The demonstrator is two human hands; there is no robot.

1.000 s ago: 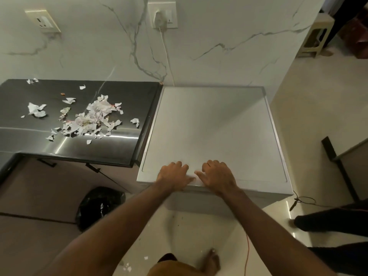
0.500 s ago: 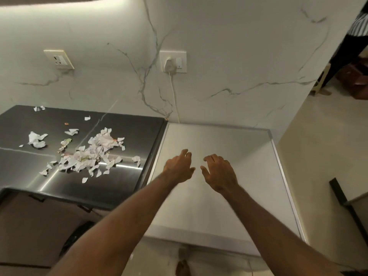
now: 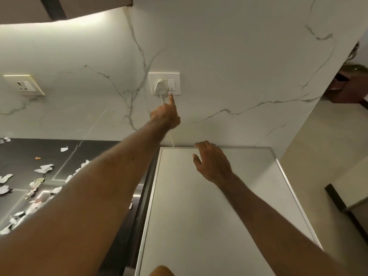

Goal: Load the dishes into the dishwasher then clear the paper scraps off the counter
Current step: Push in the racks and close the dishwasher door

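The paper scraps [image 3: 42, 168] are lying scattered on the dark counter [image 3: 18, 156] at far left, so the step in hand is looking like switching on the dishwasher's power, with the clearing not yet begun. The left hand [image 3: 166, 116] is reaching up the wall on an outstretched arm, its straight index fingertip meeting the lower edge of the switch [image 3: 171, 85] just beside the white plug [image 3: 160, 87], its other fingers curling in on nothing. The next move is likely calling for a short press without knocking the plug. Further right, the right hand [image 3: 213, 164] is hovering palm down, fingers loose and spread, gripping nothing, at the back edge of the dishwasher [image 3: 199, 216] top.
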